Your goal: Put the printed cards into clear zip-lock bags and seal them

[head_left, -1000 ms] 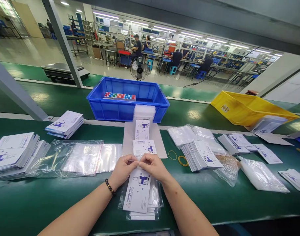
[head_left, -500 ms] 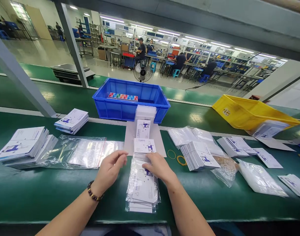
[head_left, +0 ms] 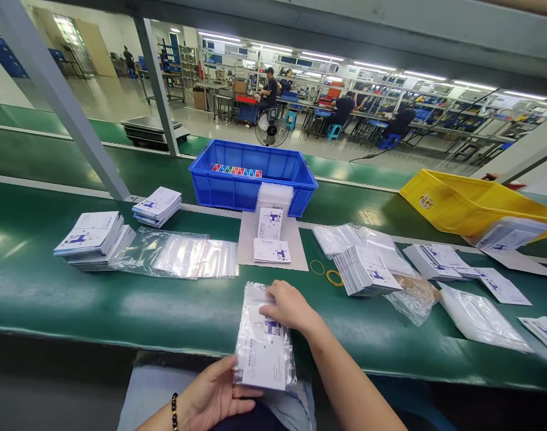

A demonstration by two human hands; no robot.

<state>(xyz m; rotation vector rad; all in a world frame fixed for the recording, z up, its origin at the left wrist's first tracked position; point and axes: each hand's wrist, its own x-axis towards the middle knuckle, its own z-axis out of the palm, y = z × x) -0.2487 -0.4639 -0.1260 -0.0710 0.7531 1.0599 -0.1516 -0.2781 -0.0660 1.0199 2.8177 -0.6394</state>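
A stack of bagged booklets (head_left: 264, 353), white with a purple print and in clear plastic bags, juts over the table's front edge. My left hand (head_left: 217, 389) grips its lower left edge, the thumb at the side and the fingers beneath. At the upper right my right hand (head_left: 291, 305) closes on the same stack, with the thumb across the top bag; some fingertips are hidden. Just beyond lie loose booklets (head_left: 272, 251) on a grey card (head_left: 295, 245). Another booklet (head_left: 270, 223) leans there against a pile of clear bags (head_left: 276, 194).
Behind is a blue bin (head_left: 251, 191) with coloured cards; a yellow bin (head_left: 475, 206) stands right. Booklet piles (head_left: 91, 233) and empty bags (head_left: 184, 254) lie left. To the right are rubber bands (head_left: 334, 277), a booklet stack (head_left: 367, 272) and plastic bags (head_left: 484, 317). People sit beyond.
The bagged stack has come toward me, past the table edge. My left hand has moved down from beside its top to grip its lower end. The right hand stays on its upper part.
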